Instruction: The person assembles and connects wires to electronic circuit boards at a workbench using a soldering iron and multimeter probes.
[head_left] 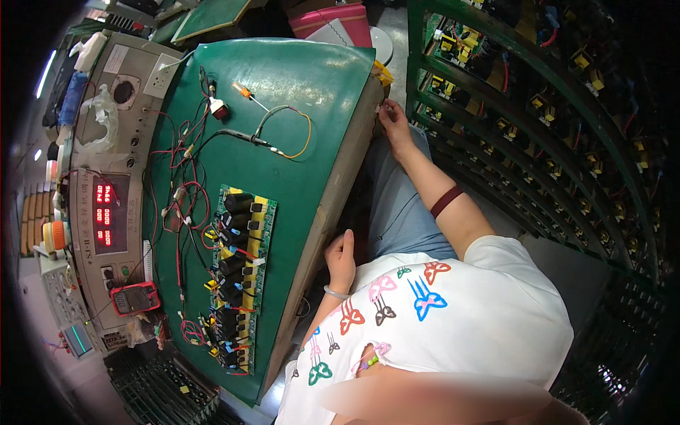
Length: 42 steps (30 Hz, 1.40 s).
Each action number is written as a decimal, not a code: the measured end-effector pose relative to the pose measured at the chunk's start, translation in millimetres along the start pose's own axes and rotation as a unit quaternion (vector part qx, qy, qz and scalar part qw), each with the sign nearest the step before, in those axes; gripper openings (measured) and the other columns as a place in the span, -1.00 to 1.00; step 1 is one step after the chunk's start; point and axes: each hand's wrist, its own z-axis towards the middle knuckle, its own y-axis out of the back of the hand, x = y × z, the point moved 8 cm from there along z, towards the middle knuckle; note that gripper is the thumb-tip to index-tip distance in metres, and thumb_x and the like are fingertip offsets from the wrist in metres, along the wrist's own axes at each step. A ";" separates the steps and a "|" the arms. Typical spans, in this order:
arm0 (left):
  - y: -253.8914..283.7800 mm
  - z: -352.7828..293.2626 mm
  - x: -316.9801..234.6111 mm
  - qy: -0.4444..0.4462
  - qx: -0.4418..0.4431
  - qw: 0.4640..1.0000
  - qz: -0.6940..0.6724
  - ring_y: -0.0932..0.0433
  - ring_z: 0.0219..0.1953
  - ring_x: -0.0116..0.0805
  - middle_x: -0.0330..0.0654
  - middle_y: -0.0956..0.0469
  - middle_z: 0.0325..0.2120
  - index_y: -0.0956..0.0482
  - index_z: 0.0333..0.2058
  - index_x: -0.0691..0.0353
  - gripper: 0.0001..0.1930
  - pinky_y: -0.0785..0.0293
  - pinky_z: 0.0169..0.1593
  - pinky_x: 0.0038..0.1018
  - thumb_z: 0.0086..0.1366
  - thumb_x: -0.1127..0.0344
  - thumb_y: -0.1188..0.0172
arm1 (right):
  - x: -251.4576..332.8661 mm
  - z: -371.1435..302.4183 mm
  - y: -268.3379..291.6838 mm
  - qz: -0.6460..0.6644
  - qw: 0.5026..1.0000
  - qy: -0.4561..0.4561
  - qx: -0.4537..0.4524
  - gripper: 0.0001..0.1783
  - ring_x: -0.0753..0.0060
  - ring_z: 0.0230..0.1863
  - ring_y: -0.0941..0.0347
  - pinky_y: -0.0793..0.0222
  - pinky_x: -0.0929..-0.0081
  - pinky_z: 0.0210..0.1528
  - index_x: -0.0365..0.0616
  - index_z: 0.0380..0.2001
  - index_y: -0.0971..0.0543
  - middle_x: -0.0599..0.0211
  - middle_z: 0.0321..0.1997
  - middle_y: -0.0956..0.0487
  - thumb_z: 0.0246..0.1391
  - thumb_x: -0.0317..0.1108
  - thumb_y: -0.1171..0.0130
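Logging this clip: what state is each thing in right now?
Left hand: loosely curled, resting at the bench edge, holding nothing.
Right hand: fingers on the bench's far corner.
Circuit boards: lying flat, wired up.
Red display panel: lit.
Multimeter: lying flat.
Screwdriver: lying loose.

Left hand (341, 257): loosely curled, bracelet at wrist, resting against the near edge of the green bench (312, 85), about midway along it. Right hand (393, 119): arm extended, fingers at the far corner of the bench, touching its edge beside a small yellow part (383, 73). Neither hand visibly holds anything.
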 end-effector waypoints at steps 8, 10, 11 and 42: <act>3.7 1.1 10.5 0.040 0.003 0.999 0.001 -0.07 -0.53 -0.50 -0.35 -0.10 -0.66 -0.22 -0.60 0.27 -0.52 -0.05 -0.45 -0.45 0.45 0.14 -0.11 | -8.9 -0.7 -3.4 0.193 0.973 -0.079 0.099 -0.46 0.65 -0.19 -0.36 -0.29 0.62 -0.13 0.05 0.26 -0.39 0.61 -0.17 -0.46 0.24 -0.27 -0.24; 2.1 1.1 6.1 0.021 0.003 0.999 0.023 -0.07 -0.54 -0.50 -0.36 -0.09 -0.66 -0.22 -0.60 0.26 -0.52 -0.04 -0.45 -0.45 0.45 0.14 -0.10 | -9.1 -1.4 -0.9 0.183 0.975 -0.055 0.117 -0.45 0.67 -0.21 -0.35 -0.27 0.63 -0.17 0.07 0.27 -0.38 0.62 -0.20 -0.44 0.24 -0.28 -0.23; 2.1 2.2 5.8 0.022 0.004 0.999 0.023 -0.07 -0.54 -0.50 -0.36 -0.09 -0.66 -0.22 -0.60 0.26 -0.52 -0.04 -0.45 -0.45 0.45 0.14 -0.10 | -7.2 -1.8 -2.3 0.174 0.975 -0.030 0.137 -0.44 0.69 -0.23 -0.34 -0.25 0.64 -0.21 0.09 0.29 -0.37 0.63 -0.22 -0.42 0.23 -0.29 -0.23; -4.3 6.6 14.2 0.067 0.032 0.997 -0.012 -0.08 -0.52 -0.54 -0.42 -0.12 -0.64 -0.26 -0.58 0.25 -0.57 -0.05 -0.43 -0.51 0.45 0.19 -0.12 | 29.2 34.6 -21.9 0.096 0.966 0.058 0.235 -0.27 0.52 0.11 -0.38 -0.31 0.51 0.15 -0.16 0.05 -0.43 0.42 0.01 -0.50 -0.21 -0.33 -0.59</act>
